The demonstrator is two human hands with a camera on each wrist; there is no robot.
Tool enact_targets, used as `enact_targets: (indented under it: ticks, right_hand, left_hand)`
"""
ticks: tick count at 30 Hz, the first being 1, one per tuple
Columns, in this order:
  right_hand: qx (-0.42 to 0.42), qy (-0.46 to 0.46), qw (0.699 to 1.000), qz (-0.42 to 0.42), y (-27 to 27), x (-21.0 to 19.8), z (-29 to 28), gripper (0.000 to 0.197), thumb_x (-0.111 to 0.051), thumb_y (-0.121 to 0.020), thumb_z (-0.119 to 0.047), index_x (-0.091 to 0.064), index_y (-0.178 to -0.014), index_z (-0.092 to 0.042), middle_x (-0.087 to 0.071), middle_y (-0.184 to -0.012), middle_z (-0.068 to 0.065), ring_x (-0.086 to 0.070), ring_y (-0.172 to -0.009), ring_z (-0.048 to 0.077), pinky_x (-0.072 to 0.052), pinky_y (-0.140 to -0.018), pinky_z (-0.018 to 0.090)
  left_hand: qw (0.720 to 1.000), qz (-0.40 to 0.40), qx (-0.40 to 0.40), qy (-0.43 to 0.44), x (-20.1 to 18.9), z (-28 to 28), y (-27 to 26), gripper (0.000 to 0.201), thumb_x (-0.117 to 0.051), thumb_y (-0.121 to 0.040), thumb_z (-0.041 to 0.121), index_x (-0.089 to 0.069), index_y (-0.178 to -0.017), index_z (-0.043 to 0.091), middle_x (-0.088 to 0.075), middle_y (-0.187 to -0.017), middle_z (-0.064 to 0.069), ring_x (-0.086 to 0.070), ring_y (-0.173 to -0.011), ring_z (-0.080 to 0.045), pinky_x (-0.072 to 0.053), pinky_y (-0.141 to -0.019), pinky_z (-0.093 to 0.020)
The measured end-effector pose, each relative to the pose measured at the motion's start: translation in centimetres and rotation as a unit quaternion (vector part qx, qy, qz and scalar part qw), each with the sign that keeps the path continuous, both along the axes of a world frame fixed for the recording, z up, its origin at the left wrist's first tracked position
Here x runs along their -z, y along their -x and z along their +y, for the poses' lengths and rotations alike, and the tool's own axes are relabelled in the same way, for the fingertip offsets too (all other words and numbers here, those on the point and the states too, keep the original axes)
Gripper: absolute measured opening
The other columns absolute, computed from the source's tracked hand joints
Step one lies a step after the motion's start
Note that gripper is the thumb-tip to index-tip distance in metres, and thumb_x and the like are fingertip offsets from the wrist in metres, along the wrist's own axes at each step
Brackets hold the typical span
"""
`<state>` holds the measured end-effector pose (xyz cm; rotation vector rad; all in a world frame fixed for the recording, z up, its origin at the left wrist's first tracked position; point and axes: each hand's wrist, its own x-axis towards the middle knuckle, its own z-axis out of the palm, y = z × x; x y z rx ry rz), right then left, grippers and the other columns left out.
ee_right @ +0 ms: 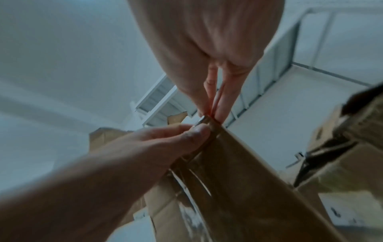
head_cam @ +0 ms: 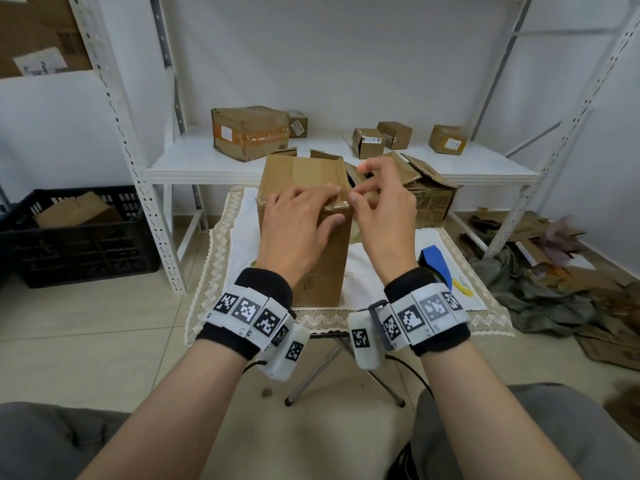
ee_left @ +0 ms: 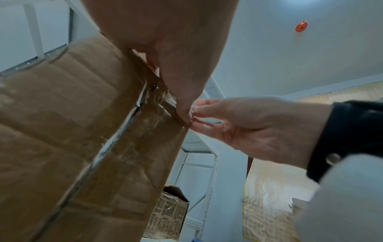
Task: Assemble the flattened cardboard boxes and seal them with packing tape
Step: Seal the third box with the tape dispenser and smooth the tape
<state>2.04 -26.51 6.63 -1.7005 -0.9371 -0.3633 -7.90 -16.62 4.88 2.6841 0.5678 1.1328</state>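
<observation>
Head view: one tall brown cardboard box (head_cam: 304,216) upright on cloth-covered table (head_cam: 381,271), five small boxes on far shelf (head_cam: 194,161), left hand (head_cam: 298,223) flat on taped top, right hand (head_cam: 384,206) pinching tape end (head_cam: 337,206) at right edge; wrist views: creased, glossy tape.

White walls (head_cam: 346,46) all round, pale floor tiles (head_cam: 86,341) underfoot, and a white slotted-metal shelving rack (head_cam: 145,188) stands against the back wall with taped parcels (head_cam: 250,131) along its shelf. Down left, a black plastic crate (head_cam: 79,237) sits on the floor; over right, torn card scraps and grey cloth (head_cam: 540,289) lie heaped. Centre stage, a small folding table under a lace-edged cloth (head_cam: 214,258).
</observation>
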Motion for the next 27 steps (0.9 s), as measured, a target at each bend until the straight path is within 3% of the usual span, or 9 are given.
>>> enact_targets:
  ticks: [3, 6, 10, 12, 14, 17, 19, 22, 27]
  right_hand:
    - [0.016, 0.04, 0.997, -0.062, 1.3, -0.2, 0.0, 0.036, -0.064, -0.094, 0.0, -0.055, -0.124, -0.017, -0.068, -0.1, -0.005, -0.069, -0.092, 0.018, -0.056, -0.086, 0.041]
    - [0.036, 0.096, 0.988, -0.112, 1.8, 0.2, 0.0, 0.03, -0.06, -0.097, -0.006, -0.056, -0.124, -0.02, -0.071, -0.1, 0.0, -0.066, -0.096, 0.023, -0.044, -0.075, 0.035]
    - [0.04, 0.106, 0.988, -0.103, 1.7, 0.9, -0.2, 0.025, -0.06, -0.099, -0.015, -0.056, -0.12, -0.028, -0.071, -0.1, -0.001, -0.06, -0.1, 0.02, -0.047, -0.077, 0.036]
    - [0.04, 0.101, 0.988, -0.108, 1.8, 1.1, -0.2, 0.023, -0.06, -0.099, -0.015, -0.058, -0.12, -0.026, -0.071, -0.101, -0.003, -0.058, -0.099, 0.02, -0.04, -0.075, 0.033]
    - [0.035, 0.088, 0.989, -0.117, 1.7, 1.4, -0.2, 0.021, -0.061, -0.098, -0.017, -0.059, -0.118, -0.024, -0.072, -0.1, -0.005, -0.059, -0.096, 0.02, -0.039, -0.074, 0.033]
    - [0.041, 0.075, 0.987, -0.134, 1.1, 2.1, -0.1, 0.02, -0.063, -0.096, -0.024, -0.06, -0.115, -0.025, -0.07, -0.098, -0.008, -0.053, -0.098, 0.014, -0.039, -0.079, 0.029]
    - [0.033, 0.058, 0.983, -0.168, 0.9, 2.4, 0.3, 0.019, -0.065, -0.093, -0.027, -0.062, -0.112, -0.022, -0.066, -0.098, -0.01, -0.051, -0.105, 0.012, -0.035, -0.088, 0.028]
    - [-0.058, 0.014, 0.986, -0.155, 0.6, 2.9, 0.9, 0.018, -0.065, -0.095, -0.022, -0.06, -0.11, -0.012, -0.062, -0.101, -0.004, -0.057, -0.097, 0.008, -0.048, -0.088, 0.032]
    - [-0.07, -0.049, 0.986, -0.141, 0.3, 4.5, 2.4, 0.03, -0.072, -0.093, -0.025, -0.057, -0.113, -0.009, -0.057, -0.109, 0.0, -0.052, -0.097, 0.008, -0.047, -0.085, 0.023]
  left_hand:
    - [1.0, -0.005, 0.01, 0.005, -0.2, 0.0, 0.1, 0.036, -0.059, -0.1, 0.038, -0.065, -0.134, 0.028, -0.065, -0.137, 0.007, -0.053, -0.117, -0.019, -0.024, -0.098, -0.032]
    - [1.0, 0.002, 0.019, 0.007, -0.5, 0.2, 0.2, 0.031, -0.059, -0.1, 0.032, -0.068, -0.129, 0.029, -0.071, -0.128, 0.005, -0.055, -0.115, -0.021, -0.027, -0.097, -0.032]
    - [0.999, 0.006, 0.041, 0.025, -1.0, 0.4, 0.6, 0.027, -0.064, -0.098, 0.029, -0.065, -0.125, 0.024, -0.071, -0.119, 0.003, -0.06, -0.113, -0.019, -0.039, -0.099, -0.032]
    - [0.995, 0.003, 0.06, 0.077, -1.4, 0.9, 1.3, 0.019, -0.068, -0.096, 0.025, -0.062, -0.114, 0.021, -0.065, -0.109, 0.005, -0.06, -0.104, -0.015, -0.047, -0.094, -0.03]
    - [0.992, -0.011, 0.081, 0.094, -1.8, 1.7, 1.8, 0.01, -0.071, -0.093, 0.02, -0.062, -0.098, 0.018, -0.065, -0.104, 0.005, -0.061, -0.099, -0.016, -0.052, -0.093, -0.039]
    - [0.996, -0.029, 0.049, 0.063, -1.8, 2.7, 2.3, 0.009, -0.077, -0.087, 0.03, -0.069, -0.085, 0.026, -0.064, -0.102, 0.014, -0.061, -0.1, -0.014, -0.042, -0.104, -0.042]
    - [0.994, -0.046, 0.056, 0.078, -1.2, 3.0, 2.5, 0.014, -0.075, -0.083, 0.039, -0.073, -0.086, 0.025, -0.063, -0.102, 0.015, -0.06, -0.1, -0.012, -0.043, -0.104, -0.046]
    - [0.985, -0.091, 0.104, 0.101, 0.0, 3.5, 2.7, 0.022, -0.072, -0.083, 0.044, -0.075, -0.094, 0.025, -0.066, -0.101, 0.01, -0.06, -0.1, -0.011, -0.048, -0.097, -0.051]
    - [0.975, -0.154, 0.116, 0.11, 1.0, 4.3, 3.3, 0.024, -0.083, -0.082, 0.028, -0.074, -0.099, 0.016, -0.073, -0.104, 0.005, -0.059, -0.099, -0.013, -0.048, -0.092, -0.037]
